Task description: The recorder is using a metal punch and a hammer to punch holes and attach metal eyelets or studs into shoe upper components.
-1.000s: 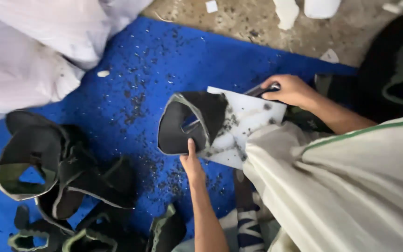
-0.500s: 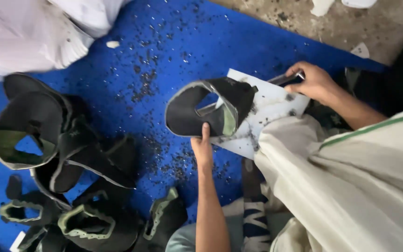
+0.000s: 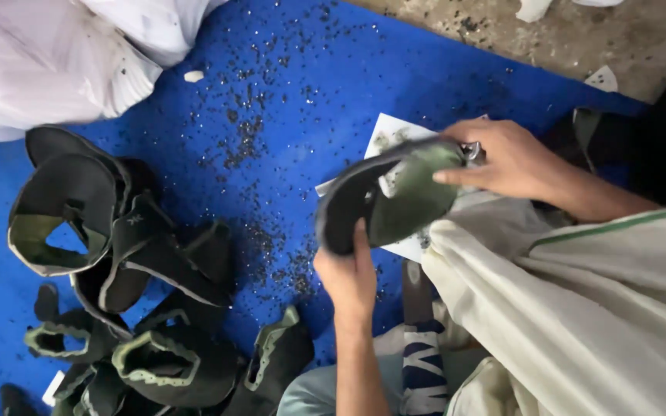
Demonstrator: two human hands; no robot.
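Both hands gripped the dark shoe upper (image 3: 383,196), which sat just right of the frame's centre. The left hand (image 3: 348,277) held it from six o'clock, thumb pressed up onto the near edge; the right hand (image 3: 514,162) closed over its far end at three o'clock, fingers narrow around the green lining and pinching a small metal tool (image 3: 472,150) whose shape I could not make out.

Half a second earlier the piece had lain open on the white board (image 3: 391,135), its cut-out facing up, with the right hand resting off its far corner. Now it was lifted clear and turned, the green inside tilted toward the camera, so only two corners of the board showed beneath it. That reads as handling moving on from working the piece flat to turning or checking it in the air.

At nine o'clock, well apart, a pile of similar uppers (image 3: 129,262) lay on the blue mat (image 3: 287,69), which was strewn with dark crumbs. A pale sack (image 3: 580,308) filled the four o'clock corner.
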